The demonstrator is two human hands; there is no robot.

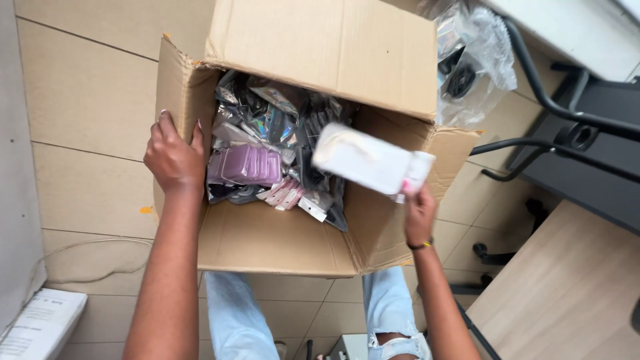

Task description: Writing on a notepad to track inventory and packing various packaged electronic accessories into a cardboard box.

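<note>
L hand (175,160) grips the cardboard box (267,240) wall; R hand (419,212) fingers pinch a white packet (370,162) above it. Box mostly full w/ small packaged items (267,150).

My left hand (175,159) grips the cardboard box's (280,243) left wall; my right hand (419,215) holds a packet (370,160) over its right side.
</note>
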